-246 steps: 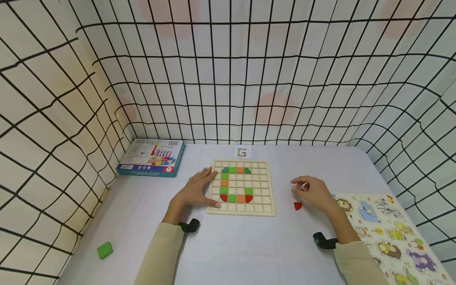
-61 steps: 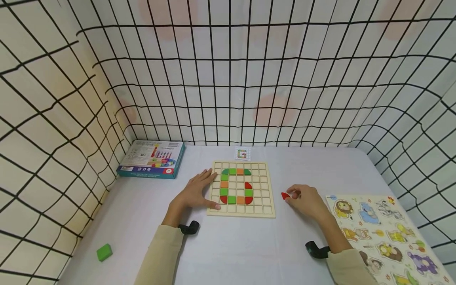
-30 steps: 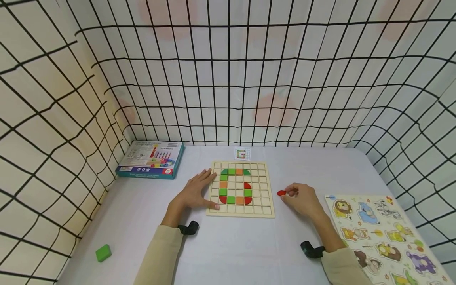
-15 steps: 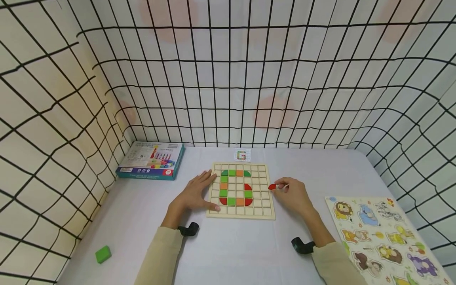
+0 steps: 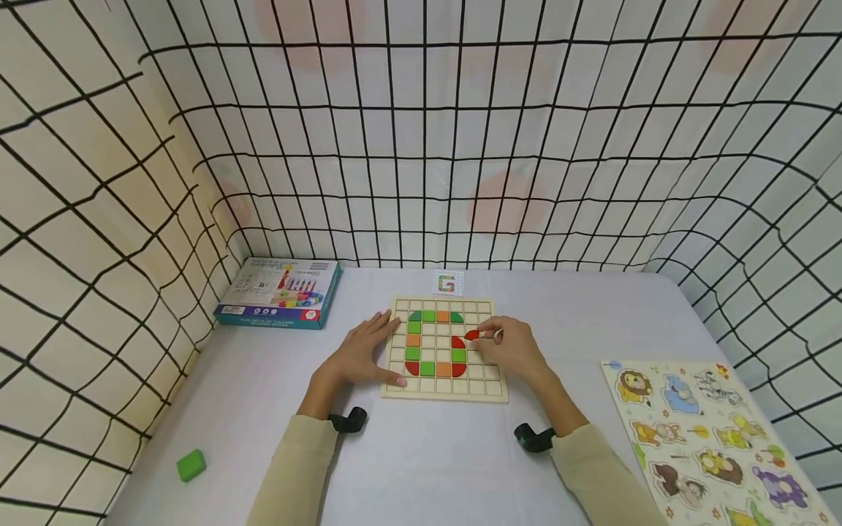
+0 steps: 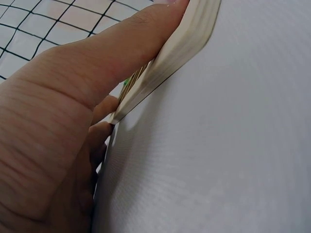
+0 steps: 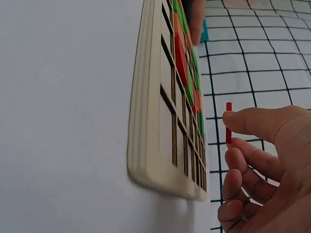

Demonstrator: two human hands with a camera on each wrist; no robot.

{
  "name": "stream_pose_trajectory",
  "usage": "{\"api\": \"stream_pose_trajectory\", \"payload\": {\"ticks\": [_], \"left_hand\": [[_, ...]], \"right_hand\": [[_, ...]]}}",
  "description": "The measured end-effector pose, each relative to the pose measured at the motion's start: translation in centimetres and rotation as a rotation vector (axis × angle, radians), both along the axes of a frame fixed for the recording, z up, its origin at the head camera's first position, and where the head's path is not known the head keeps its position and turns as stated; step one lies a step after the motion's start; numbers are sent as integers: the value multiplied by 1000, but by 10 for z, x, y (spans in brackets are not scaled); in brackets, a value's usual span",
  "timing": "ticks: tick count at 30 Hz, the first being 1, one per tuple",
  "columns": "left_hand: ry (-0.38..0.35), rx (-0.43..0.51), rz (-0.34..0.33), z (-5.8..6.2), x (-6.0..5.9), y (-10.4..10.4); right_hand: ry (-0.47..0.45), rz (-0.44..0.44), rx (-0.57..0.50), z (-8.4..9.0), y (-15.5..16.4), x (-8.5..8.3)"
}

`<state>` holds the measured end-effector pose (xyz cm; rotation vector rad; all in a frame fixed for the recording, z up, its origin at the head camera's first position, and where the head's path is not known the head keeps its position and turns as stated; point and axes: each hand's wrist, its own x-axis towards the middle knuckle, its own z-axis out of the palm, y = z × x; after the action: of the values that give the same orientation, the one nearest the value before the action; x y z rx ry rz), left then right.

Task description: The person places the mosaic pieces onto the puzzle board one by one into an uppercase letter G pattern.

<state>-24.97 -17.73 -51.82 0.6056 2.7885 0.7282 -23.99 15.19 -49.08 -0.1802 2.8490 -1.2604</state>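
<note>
A square wooden grid board (image 5: 483, 387) lies on the white table, with green, orange and red tiles set in some cells. My left hand (image 5: 358, 356) rests at its left edge, fingers spread; the thumb lies over the board's rim (image 6: 170, 60) in the left wrist view. Between thumb and fingertips, my right hand (image 5: 514, 347) pinches a red quarter-circle tile (image 5: 471, 334) over the right part of the board. In the right wrist view this thin red tile (image 7: 229, 124) shows edge-on, apart from the board. Just left of it, a red tile (image 5: 457, 342) sits above a green one.
Behind the board lies a small pattern card (image 5: 448, 283). A flat game box (image 5: 279, 292) stands at the back left, and a green block (image 5: 191, 465) at the front left. An animal picture board (image 5: 713, 431) lies at the right. Black netting surrounds the table's back and sides.
Since the earliest frame, a red tile has been added above the green one at right. Over the last second my right hand has carried another red tile leftward over the board. My left hand stays put.
</note>
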Motion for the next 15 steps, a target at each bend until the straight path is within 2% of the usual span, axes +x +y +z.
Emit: {"api": "stream_pose_trajectory", "payload": {"ticks": [7,15], "left_hand": [[-7,16,-1,2,0,0],[-2,22,-4,3,1,0]], "right_hand": [[-6,57,-26,-1,-19,-4],[-50,76,-47,-2,-38,-5]]}}
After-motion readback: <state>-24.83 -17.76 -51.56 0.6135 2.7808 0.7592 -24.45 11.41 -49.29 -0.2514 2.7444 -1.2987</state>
